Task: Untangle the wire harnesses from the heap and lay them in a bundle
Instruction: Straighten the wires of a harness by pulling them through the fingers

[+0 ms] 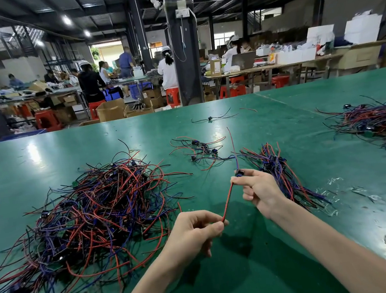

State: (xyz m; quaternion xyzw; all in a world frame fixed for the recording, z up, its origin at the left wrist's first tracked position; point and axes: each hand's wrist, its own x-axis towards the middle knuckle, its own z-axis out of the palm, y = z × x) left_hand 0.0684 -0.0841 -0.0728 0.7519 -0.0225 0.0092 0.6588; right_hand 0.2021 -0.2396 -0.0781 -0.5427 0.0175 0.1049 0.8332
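One wire harness (228, 200) with red and black leads is stretched taut between my hands above the green table (260, 247). My left hand (195, 231) pinches its lower end. My right hand (257, 187) pinches its small black connector, and a blue and red lead rises from there. The big tangled heap (93, 214) of red, blue and black harnesses lies to the left. Just behind my right hand lies the straightened bundle (280, 172).
A few loose harnesses (199, 149) lie in the middle of the table, and a single one (210, 119) sits farther back. Another pile (378, 123) lies at the far right. Scraps of clear plastic (337, 199) are scattered at the right. People work at benches behind.
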